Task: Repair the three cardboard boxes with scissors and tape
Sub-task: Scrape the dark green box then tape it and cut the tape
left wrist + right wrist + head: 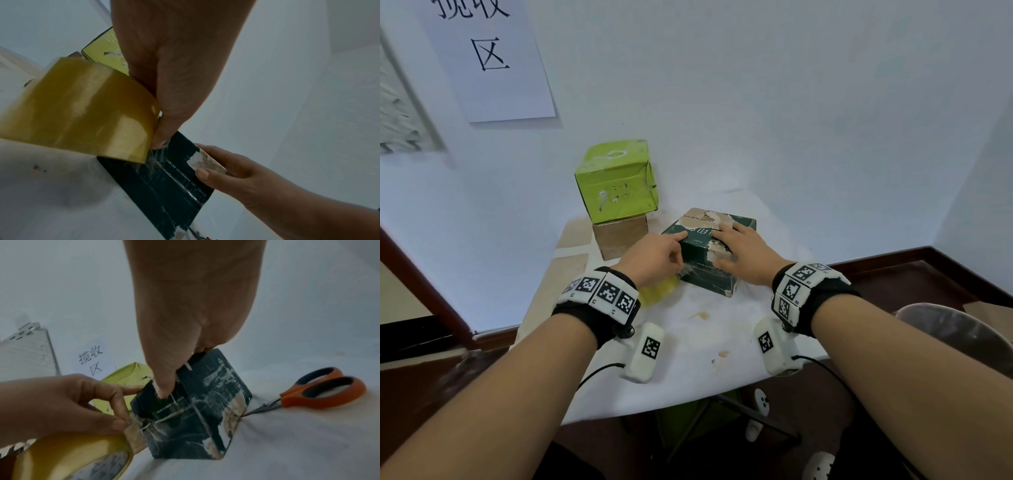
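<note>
Dark green box [709, 255] is sitting mid-counter [688, 359]. Right hand [739, 251] is lying flat on its top, thumb against the near face. Left hand [654, 257] is pinching the tape roll [68, 456], hiding most of it from the head view. Scissors [320, 390] are lying behind the box, tips hidden.

A small table with a white cloth [688, 377] stands against a plain pale wall [756, 102]. A white paper sign with black writing [493, 61] hangs there. The floor is dark brown [893, 274].
</note>
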{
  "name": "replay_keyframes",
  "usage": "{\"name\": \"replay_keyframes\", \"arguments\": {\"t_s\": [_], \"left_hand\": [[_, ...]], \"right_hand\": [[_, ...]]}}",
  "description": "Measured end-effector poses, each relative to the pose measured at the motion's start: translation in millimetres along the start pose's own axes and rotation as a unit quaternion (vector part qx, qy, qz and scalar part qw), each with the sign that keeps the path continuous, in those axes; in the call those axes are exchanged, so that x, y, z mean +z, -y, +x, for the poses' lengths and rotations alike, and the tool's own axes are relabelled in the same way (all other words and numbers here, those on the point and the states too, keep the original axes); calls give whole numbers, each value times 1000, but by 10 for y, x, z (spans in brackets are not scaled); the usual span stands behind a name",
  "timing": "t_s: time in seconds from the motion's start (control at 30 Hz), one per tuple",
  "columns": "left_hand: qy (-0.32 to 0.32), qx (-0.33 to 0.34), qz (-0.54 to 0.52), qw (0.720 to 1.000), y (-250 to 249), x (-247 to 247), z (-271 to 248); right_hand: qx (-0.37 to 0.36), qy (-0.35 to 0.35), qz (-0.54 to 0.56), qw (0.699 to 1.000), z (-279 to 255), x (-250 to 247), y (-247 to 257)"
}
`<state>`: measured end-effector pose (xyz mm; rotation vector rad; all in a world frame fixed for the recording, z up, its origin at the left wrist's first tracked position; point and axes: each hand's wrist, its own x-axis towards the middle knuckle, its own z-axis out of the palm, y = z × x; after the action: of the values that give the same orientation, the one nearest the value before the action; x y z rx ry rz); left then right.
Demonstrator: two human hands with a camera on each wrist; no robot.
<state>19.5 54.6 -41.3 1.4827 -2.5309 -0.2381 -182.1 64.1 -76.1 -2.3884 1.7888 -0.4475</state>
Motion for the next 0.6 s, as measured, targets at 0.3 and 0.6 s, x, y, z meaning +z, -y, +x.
{"name": "replay_keyframes", "arguments": {"t_s": [0.3, 0.6], "left_hand": [[-2, -4, -9, 1000, -13, -1, -6], [-21, -40, -211, 976, 23, -170, -77]], "right_hand": [[-8, 7, 12, 1000, -9, -42, 8], [0, 43, 29, 999, -91, -228, 111]]}}
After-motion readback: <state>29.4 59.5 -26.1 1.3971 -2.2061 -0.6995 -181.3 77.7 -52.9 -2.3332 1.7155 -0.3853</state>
